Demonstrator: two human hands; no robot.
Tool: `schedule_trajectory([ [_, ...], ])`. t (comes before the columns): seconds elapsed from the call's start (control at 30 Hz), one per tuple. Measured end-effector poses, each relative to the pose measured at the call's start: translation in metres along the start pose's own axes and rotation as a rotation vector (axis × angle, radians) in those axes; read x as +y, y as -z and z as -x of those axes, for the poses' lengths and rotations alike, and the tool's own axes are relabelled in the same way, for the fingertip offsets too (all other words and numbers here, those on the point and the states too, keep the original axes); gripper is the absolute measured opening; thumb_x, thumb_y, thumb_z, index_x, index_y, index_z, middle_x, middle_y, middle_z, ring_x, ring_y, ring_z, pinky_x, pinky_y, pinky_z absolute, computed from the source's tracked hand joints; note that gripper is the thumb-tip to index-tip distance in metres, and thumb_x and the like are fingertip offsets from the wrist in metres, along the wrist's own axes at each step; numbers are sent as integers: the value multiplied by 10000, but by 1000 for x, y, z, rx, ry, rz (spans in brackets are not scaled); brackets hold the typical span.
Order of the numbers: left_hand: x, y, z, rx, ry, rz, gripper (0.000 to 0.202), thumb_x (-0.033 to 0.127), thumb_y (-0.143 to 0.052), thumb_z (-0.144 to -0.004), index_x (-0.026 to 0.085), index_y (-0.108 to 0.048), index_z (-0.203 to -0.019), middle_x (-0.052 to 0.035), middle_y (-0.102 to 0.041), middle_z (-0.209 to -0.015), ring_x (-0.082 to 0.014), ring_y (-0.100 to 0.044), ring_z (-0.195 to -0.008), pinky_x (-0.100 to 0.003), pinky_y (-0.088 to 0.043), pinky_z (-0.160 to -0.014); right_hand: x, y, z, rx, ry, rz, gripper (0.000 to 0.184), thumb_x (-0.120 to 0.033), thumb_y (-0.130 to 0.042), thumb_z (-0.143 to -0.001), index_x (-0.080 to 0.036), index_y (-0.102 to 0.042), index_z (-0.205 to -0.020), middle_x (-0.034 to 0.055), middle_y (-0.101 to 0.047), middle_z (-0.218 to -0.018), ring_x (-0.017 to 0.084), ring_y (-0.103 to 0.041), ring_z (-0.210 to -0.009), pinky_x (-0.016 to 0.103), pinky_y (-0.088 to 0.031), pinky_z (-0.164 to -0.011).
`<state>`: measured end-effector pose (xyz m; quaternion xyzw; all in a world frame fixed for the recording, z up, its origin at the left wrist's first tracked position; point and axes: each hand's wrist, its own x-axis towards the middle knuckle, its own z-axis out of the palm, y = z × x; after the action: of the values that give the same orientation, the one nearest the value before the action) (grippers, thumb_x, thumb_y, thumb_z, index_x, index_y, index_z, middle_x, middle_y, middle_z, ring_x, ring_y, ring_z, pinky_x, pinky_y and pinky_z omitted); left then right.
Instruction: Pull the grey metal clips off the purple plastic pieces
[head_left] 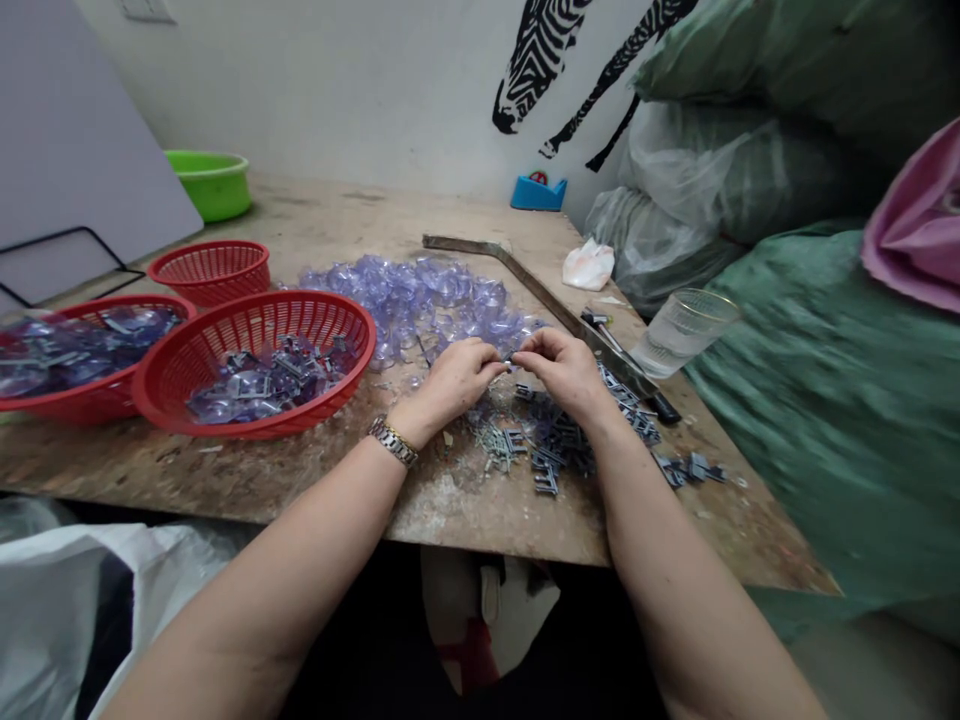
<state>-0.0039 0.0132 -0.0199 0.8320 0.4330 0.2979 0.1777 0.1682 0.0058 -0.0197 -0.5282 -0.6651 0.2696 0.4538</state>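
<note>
Right of the round red plastic basket point(174, 372), holding apparently joined clear-and-grey pieces point(262, 385), left hand point(457, 382) and right hand point(561, 372) together pinch a small grey part point(510, 363), loose translucent violet plastic pieces point(405, 290) behind-right of the basket and grey plastic parts point(549, 465) farther right seemingly remaining.

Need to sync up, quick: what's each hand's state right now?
Left hand: fingers drawn together; whether it grips anything cannot be told.
Right hand: closed, seemingly pinching a small dark piece.
</note>
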Motion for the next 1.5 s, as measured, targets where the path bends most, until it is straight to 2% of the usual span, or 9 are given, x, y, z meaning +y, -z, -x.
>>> schedule_trajectory([
  [0.13, -2, 3, -2, 41, 32, 50, 142, 198, -569, -886, 165, -644, -770, -40, -640, -816, -170, -580, -814, -295, -460, -794, -2, -3, 1, 8, 18, -84, 153, -334, -635, -729, -183, -610, -730, -20, -608, -642, 126, -543, -613, 272, -457, -621],
  [0.27, -3, 7, -1, 45, -1, 7, 123, 180, -566, -888, 160, -647, -797, -52, -644, -853, -182, -585, -862, -312, -459, -836, -10, -3, 4, 88, 146, -23, 172, -287, -588, -803, -192, -695, -897, 35, -716, -858, 172, -650, -802, 324, -514, -770],
  [0.37, -3, 10, -1, 37, -60, -28, 120, 174, -557, -896, 154, -653, -826, -66, -645, -883, -190, -585, -895, -319, -456, -852, -14, -3, 7, 72, 272, 121, 129, -237, -615, -803, -211, -723, -869, 45, -739, -914, 194, -662, -896, 342, -497, -858],
  [0.47, -4, 12, 0, 42, -91, -35, 112, 176, -563, -896, 149, -651, -831, -67, -639, -883, -190, -581, -897, -313, -452, -845, -15, -4, 9, 21, 315, 217, 94, -203, -631, -799, -213, -723, -812, 35, -743, -852, 192, -665, -842, 324, -493, -833],
  [0.67, -8, 15, 0, 52, -121, 17, 124, 195, -563, -893, 154, -642, -807, -43, -623, -845, -165, -567, -841, -285, -443, -797, -13, -8, 9, -46, 242, 275, 116, -184, -624, -801, -207, -728, -846, 24, -752, -847, 180, -669, -803, 288, -485, -783],
  [0.87, -19, 29, 0, 38, 16, -85, 151, 236, -556, -891, 146, -651, -814, -57, -626, -853, -180, -558, -846, -305, -431, -808, -9, -4, 7, 15, 160, 313, 96, -195, -610, -793, -197, -700, -759, 22, -724, -740, 172, -649, -729, 279, -460, -730],
  [1.07, -21, 43, 5, -77, 133, -207, 144, 245, -588, -851, 141, -681, -885, -81, -620, -930, -201, -565, -878, -314, -433, -828, 0, 0, 5, 85, 67, 264, 60, -215, -601, -766, -195, -650, -739, 8, -680, -688, 172, -627, -710, 293, -445, -709],
  [1.2, -19, 49, 9, -172, 87, -246, 194, 312, -616, -822, 162, -692, -919, -77, -598, -967, -211, -566, -911, -311, -436, -833, 2, -1, 4, 91, 33, 216, 37, -224, -606, -751, -194, -620, -735, 4, -659, -683, 170, -612, -691, 306, -448, -698],
  [1.5, -28, 44, 8, -270, 40, -255, 124, 109, -562, -728, 170, -667, -701, -45, -630, -768, -156, -540, -721, -258, -378, -669, 3, -5, 2, 74, -80, -20, 102, -219, -603, -716, -196, -663, -794, -12, -672, -688, 150, -640, -621, 314, -504, -686],
])
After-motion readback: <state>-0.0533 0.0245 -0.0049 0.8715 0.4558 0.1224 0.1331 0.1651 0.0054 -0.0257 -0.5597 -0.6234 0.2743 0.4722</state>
